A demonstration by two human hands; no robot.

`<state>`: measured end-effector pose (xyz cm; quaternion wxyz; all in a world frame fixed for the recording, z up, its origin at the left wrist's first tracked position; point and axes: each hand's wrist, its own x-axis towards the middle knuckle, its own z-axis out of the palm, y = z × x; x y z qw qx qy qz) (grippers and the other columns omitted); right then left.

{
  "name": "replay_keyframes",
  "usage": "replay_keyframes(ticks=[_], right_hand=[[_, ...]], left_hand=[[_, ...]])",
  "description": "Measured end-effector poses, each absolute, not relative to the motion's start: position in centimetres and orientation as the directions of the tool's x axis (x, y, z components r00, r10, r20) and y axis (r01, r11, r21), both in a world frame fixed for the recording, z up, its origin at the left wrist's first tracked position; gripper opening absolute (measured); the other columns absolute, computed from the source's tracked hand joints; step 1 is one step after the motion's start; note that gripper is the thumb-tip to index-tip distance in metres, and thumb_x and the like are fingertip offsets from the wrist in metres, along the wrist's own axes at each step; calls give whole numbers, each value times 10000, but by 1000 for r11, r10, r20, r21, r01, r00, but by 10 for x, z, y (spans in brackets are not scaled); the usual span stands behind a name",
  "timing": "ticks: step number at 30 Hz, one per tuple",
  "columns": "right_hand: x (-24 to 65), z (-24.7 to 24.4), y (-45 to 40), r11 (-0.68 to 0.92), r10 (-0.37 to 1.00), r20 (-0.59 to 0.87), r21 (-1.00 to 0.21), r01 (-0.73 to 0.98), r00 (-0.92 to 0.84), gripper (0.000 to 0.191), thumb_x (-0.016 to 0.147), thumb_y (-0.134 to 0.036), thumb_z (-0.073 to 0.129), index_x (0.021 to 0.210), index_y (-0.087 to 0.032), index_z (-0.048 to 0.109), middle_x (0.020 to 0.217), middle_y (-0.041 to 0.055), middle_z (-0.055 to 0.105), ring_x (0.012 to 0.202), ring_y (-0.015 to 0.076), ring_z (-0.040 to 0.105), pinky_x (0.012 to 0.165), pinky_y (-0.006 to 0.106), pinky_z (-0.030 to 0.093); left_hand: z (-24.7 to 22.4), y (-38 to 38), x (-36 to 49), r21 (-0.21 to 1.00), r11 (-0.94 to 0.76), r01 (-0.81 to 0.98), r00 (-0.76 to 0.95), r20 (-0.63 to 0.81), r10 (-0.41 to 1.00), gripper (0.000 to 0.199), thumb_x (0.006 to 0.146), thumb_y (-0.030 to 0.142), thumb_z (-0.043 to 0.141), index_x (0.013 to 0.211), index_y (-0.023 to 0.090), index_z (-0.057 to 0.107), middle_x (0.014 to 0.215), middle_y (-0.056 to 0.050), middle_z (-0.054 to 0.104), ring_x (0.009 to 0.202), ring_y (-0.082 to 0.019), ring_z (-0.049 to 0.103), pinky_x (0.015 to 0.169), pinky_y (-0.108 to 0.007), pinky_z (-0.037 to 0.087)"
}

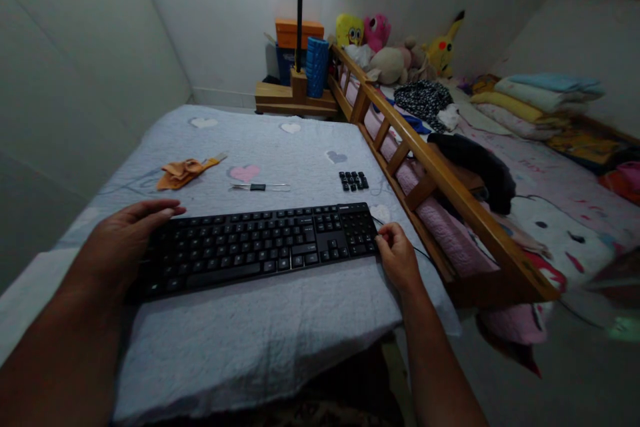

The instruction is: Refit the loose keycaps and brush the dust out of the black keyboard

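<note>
A black computer keyboard (pixel 250 247) lies slightly slanted across the light, heart-patterned cloth. My left hand (pixel 117 233) is around its left end, thumb and forefinger close together by the far corner; the other fingers are mostly hidden. At the opposite end, my right hand (pixel 397 253) pinches the right edge beside the number pad. Several loose black keycaps (pixel 353 180) sit in rows beyond that end. Behind the keyboard's middle is a slim metal tool (pixel 258 187) with a dark central grip. An orange cloth (pixel 180 173) lies farther left, touching a small brush (pixel 216 159).
A wooden bed rail (pixel 415 147) runs along the right side, with bedding and plush toys (pixel 390 63) beyond. The keyboard's cable (pixel 420 252) trails off right. At the back stand a blue foam roller (pixel 317 67), an orange box (pixel 299 32) and a dark pole (pixel 300 7).
</note>
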<state>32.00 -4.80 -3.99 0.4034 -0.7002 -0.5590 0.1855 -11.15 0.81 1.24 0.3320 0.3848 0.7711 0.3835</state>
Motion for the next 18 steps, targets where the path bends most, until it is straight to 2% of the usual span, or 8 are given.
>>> replay_keyframes(ticks=[7, 11, 14, 18], right_hand=[[324, -45, -48, -11, 872, 226, -878, 479, 434, 198, 801, -343, 568, 948, -211, 568, 791, 1, 562, 749, 203, 561, 723, 332, 457], [326, -38, -43, 18, 845, 257, -889, 457, 468, 208, 816, -367, 572, 944, -204, 587, 863, 37, 616, 820, 223, 604, 785, 361, 481], [327, -21, -29, 45, 866, 297, -847, 529, 402, 174, 833, -360, 569, 895, -204, 616, 869, 51, 642, 842, 230, 620, 794, 363, 481], [326, 6, 7, 108, 913, 351, -701, 705, 209, 131, 829, -299, 573, 815, -203, 661, 856, 57, 676, 786, 214, 606, 763, 347, 469]], left_hand=[[22, 6, -103, 864, 423, 272, -513, -241, 824, 462, 631, 403, 717, 1057, 232, 764, 1077, -50, 746, 699, -161, 582, 509, -227, 374], [22, 6, -103, 881, 412, 232, -504, -253, 826, 469, 629, 382, 727, 1072, 233, 755, 1125, -47, 745, 727, -160, 595, 522, -226, 383], [22, 6, -103, 882, 407, 238, -502, -247, 829, 420, 646, 382, 728, 1039, 239, 762, 1113, -38, 749, 769, -162, 607, 544, -219, 396], [25, 5, -101, 870, 439, 225, -510, -278, 814, 393, 652, 380, 722, 1021, 252, 759, 1071, -23, 751, 727, -151, 587, 533, -220, 388]])
